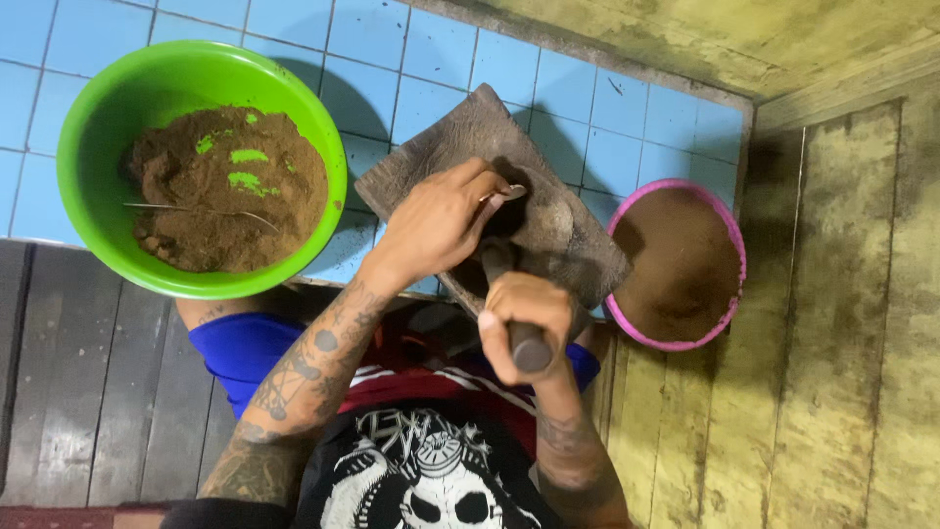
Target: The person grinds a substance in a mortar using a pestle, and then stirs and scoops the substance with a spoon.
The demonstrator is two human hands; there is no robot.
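Nearest the body, the right hand [524, 318] has its fingers wrapped tight around the dark handle of a pestle [514, 309], which runs up from that fist onto the grey stone slab [548, 211]. The slab sits tilted, partly on the blue tiled floor [548, 83] and partly over the person's lap.

The left hand [436, 220] lies flat-ish on the slab just left of the pestle's working end, fingers curled around a small spoon [509, 193] and nudging at the dark patch there. (Can't really see how much stuff is under the pestle; the hands cover it.)

As for progress, I'd say it's somewhere in the middle. Left of the slab, the green bowl [201, 167] holds a big heap of coarse, clumpy brown powder [230, 191], with a thin utensil lying across it. Right of the slab, touching its edge, the pink-rimmed sieve [676, 264] holds a smoother, finer-looking brown layer. So some seems ground already, but plenty of the coarse heap looks left to go.
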